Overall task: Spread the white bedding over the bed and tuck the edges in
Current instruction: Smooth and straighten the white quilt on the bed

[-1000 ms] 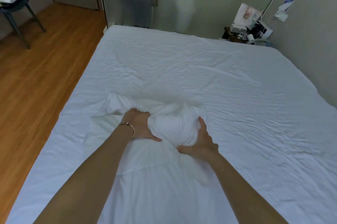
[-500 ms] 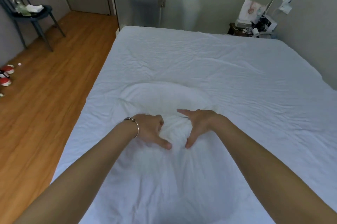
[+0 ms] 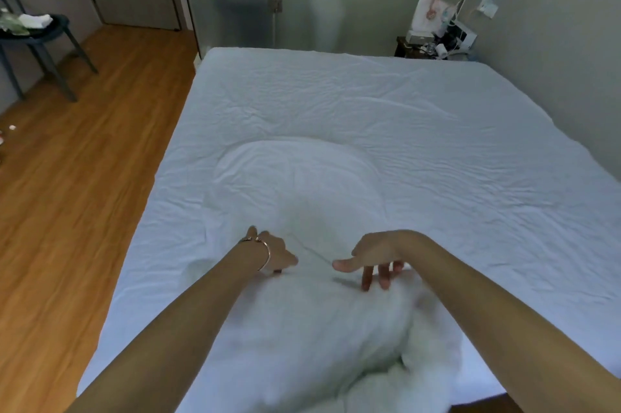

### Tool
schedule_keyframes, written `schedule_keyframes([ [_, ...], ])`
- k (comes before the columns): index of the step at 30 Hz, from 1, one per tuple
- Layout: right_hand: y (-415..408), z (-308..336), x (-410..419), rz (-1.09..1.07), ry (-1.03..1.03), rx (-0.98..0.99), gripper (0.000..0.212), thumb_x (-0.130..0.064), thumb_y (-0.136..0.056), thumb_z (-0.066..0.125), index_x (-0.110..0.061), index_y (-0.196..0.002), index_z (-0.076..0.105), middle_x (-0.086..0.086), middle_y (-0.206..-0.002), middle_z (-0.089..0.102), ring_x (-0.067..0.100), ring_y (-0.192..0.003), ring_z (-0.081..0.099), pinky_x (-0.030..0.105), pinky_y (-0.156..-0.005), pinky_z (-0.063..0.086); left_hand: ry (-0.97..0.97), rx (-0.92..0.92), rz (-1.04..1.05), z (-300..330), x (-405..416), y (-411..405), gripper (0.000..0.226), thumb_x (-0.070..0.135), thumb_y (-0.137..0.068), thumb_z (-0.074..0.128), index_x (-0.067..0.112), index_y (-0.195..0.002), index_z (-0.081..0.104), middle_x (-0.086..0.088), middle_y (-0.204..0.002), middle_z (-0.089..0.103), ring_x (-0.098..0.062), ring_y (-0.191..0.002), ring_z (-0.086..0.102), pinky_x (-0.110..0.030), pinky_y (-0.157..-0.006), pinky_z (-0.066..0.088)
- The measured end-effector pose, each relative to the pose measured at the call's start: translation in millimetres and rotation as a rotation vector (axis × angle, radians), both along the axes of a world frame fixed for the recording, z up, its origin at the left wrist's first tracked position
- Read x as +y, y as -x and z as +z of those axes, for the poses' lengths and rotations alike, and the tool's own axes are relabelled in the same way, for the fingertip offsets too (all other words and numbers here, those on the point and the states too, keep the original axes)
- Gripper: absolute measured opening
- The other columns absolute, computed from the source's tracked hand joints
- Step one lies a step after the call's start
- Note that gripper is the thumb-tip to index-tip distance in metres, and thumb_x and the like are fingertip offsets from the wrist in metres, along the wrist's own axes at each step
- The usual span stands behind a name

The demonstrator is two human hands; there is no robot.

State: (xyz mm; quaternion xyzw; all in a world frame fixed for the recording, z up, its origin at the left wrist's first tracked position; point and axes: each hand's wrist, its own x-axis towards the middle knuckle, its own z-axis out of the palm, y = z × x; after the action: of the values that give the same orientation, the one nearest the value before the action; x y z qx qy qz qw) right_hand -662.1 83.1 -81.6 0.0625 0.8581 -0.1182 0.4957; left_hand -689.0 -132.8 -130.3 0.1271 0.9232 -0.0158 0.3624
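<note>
A white bedding bundle (image 3: 302, 197) lies partly unrolled on the middle of the bed (image 3: 437, 130), which has a creased white sheet on it. A rounded flap of the bedding lies toward the far end, and a thicker crumpled mass (image 3: 322, 338) sits between my forearms. My left hand (image 3: 277, 253), with a bracelet on the wrist, bends down onto the bedding; its fingers are hidden behind the wrist. My right hand (image 3: 376, 259) hovers just above the cloth with thumb out and fingers spread, pointing down. It holds nothing.
Wooden floor (image 3: 74, 204) runs along the bed's left side. A dark chair (image 3: 37, 39) with items on it stands at the far left. A cluttered nightstand (image 3: 433, 43) fills the far right corner. A wall (image 3: 571, 59) borders the bed's right side.
The bundle I gripped with both hands has been flung forward and unrolled across the bed. Both hands have drawn back toward me, and the right hand's fingers have spread open.
</note>
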Motion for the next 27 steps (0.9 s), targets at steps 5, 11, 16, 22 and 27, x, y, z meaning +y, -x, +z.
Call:
schedule_keyframes([
  [5,19.0,-65.7,39.4,0.047,-0.160,0.563,0.064,-0.051,-0.092,0.054,-0.032,-0.148,0.031,0.000,-0.143,0.042,0.022,-0.127,0.046,0.036,-0.094,0.043,-0.233,0.111,0.335,-56.9,-17.8,28.2,0.028,0.038,-0.095,0.048,0.017,-0.107,0.062,-0.007,-0.121,0.057,-0.023,-0.107,0.053,-0.031,-0.087,0.043],
  [11,65.4,-133.4,53.5,-0.402,0.048,0.438,0.099,-0.063,-0.080,0.065,-0.040,-0.154,0.004,0.012,-0.159,0.006,0.042,-0.140,0.022,0.048,-0.110,0.030,-0.300,0.412,0.869,-97.9,-39.9,54.8,0.075,0.053,-0.088,0.058,0.026,-0.149,0.023,-0.007,-0.154,0.019,-0.029,-0.140,0.018,-0.050,-0.105,0.033],
  [16,140.7,-163.0,50.3,-0.690,0.165,0.475,0.108,-0.064,-0.075,0.070,-0.038,-0.154,0.001,0.017,-0.157,0.019,0.039,-0.140,0.028,0.047,-0.112,0.028,-0.406,0.291,1.237,-129.1,-61.6,83.1,0.108,0.077,-0.065,0.064,0.055,-0.145,-0.004,-0.006,-0.160,-0.001,-0.034,-0.145,0.002,-0.062,-0.111,0.013],
  [22,189.4,-203.4,64.5,-0.697,-0.124,0.496,0.127,-0.093,-0.042,0.061,-0.056,-0.147,-0.001,-0.002,-0.159,-0.003,0.032,-0.147,0.001,0.057,-0.115,0.008,-0.318,0.054,1.157,-170.8,-97.2,137.4,0.141,0.085,-0.036,0.072,0.054,-0.143,-0.013,-0.010,-0.160,0.001,-0.036,-0.146,0.005,-0.062,-0.113,0.011],
  [27,197.6,-220.9,63.6,-0.771,-0.029,0.421,0.132,-0.077,-0.051,0.077,-0.063,-0.137,-0.022,0.013,-0.160,-0.009,0.046,-0.141,0.023,0.053,-0.113,0.026,-0.511,-0.072,1.109,-207.8,-109.9,160.9,0.156,0.083,-0.020,0.078,0.048,-0.146,-0.008,-0.005,-0.149,0.034,-0.028,-0.132,0.041,-0.046,-0.106,0.040],
])
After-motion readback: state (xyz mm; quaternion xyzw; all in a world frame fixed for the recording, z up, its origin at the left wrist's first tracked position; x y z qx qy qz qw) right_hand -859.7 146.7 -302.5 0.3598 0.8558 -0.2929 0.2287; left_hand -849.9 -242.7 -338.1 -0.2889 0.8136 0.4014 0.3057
